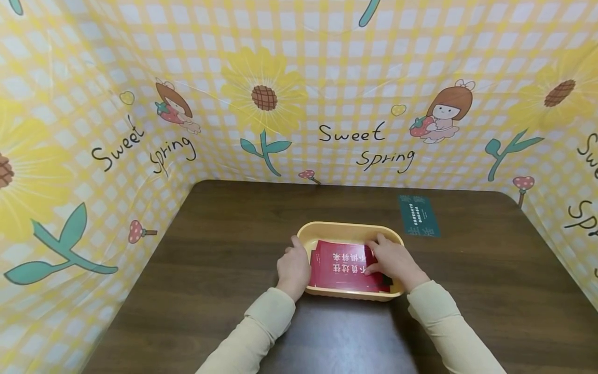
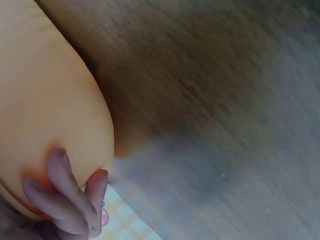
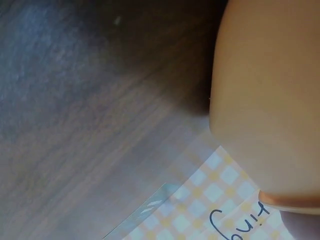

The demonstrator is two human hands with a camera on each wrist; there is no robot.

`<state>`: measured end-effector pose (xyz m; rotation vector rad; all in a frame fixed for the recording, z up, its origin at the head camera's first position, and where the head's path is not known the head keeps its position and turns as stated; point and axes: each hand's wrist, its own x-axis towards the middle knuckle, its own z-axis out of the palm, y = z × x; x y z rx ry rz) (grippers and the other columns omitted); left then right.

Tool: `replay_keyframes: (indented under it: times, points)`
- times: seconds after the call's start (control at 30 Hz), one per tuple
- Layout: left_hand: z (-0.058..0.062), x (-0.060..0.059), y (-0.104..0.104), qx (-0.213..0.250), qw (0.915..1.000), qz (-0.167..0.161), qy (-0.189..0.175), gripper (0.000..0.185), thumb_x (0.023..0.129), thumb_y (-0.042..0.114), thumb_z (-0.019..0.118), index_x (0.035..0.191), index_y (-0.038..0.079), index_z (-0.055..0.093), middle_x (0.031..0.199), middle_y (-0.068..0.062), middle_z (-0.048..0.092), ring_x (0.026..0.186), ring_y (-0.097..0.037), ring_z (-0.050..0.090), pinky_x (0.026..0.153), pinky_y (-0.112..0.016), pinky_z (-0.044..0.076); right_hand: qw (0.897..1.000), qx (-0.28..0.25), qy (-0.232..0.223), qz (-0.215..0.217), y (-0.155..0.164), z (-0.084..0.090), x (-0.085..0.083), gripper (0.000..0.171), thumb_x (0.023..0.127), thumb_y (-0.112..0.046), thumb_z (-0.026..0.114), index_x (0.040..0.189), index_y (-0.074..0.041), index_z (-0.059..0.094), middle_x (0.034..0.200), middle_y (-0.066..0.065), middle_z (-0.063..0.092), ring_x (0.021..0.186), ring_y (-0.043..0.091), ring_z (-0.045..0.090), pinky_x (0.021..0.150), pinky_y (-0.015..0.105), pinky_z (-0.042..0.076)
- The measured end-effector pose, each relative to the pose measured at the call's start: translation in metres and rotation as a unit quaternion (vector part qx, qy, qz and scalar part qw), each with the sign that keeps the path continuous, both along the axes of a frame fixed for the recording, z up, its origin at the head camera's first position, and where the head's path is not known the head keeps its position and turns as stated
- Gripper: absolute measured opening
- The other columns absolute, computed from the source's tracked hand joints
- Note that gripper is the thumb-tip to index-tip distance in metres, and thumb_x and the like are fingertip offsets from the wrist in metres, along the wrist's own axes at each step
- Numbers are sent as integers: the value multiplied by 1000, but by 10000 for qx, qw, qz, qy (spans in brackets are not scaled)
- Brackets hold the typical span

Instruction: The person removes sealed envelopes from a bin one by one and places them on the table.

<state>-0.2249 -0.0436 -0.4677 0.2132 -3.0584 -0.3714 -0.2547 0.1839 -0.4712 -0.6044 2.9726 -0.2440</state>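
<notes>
A yellow plastic basin (image 1: 345, 296) stands on the table with a fanned stack of red cards (image 1: 341, 280) in it; white characters show on the top card. My left hand (image 1: 294, 267) grips the basin's left end. In the left wrist view its fingers (image 2: 65, 192) press against the outer wall. Over the basin's right rim reaches my right hand (image 1: 394, 259), its thumb and fingers pinching at the right edge of the cards. The right wrist view shows mostly the basin's outer wall (image 3: 270, 100), which hides the fingertips.
A dark green card (image 1: 419, 215) with pale characters lies flat on the brown wooden table (image 1: 224, 249), behind and right of the basin. Yellow checked cloth (image 1: 327, 93) with flowers and lettering rises around the table's back and sides.
</notes>
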Motion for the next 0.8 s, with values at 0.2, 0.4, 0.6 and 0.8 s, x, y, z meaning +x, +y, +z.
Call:
replay_keyframes:
  times: [0.2, 0.4, 0.6, 0.8]
  points:
    - [0, -1, 0, 39, 10000, 14, 2, 60, 83, 16, 70, 130, -6, 41, 84, -20, 63, 69, -30, 68, 64, -40, 57, 9975, -512, -341, -335, 1, 1, 1, 68, 69, -38, 83, 123, -7, 56, 122, 20, 48, 90, 28, 63, 88, 48, 53]
    - [0, 0, 1, 74, 9999, 69, 82, 54, 87, 18, 66, 129, -6, 41, 82, -20, 63, 68, -30, 68, 63, -40, 57, 9966, -702, -214, -370, 1, 2, 2, 70, 68, -39, 83, 122, -10, 51, 121, 19, 50, 85, 26, 63, 84, 47, 55]
    - [1, 0, 2, 63, 9998, 126, 154, 48, 89, 16, 63, 127, -6, 42, 80, -20, 63, 68, -31, 69, 62, -41, 57, 9908, -1286, 51, -410, 2, 3, 0, 61, 72, -30, 82, 121, -7, 52, 114, 16, 60, 99, 28, 61, 89, 48, 53]
    - [1, 1, 3, 22, 9998, 159, 99, 48, 89, 16, 63, 127, -5, 42, 81, -20, 63, 68, -30, 69, 61, -40, 57, 9764, -2121, -55, -393, 9, 8, -3, 45, 82, -15, 73, 123, -6, 58, 106, 15, 65, 88, 24, 58, 80, 41, 55]
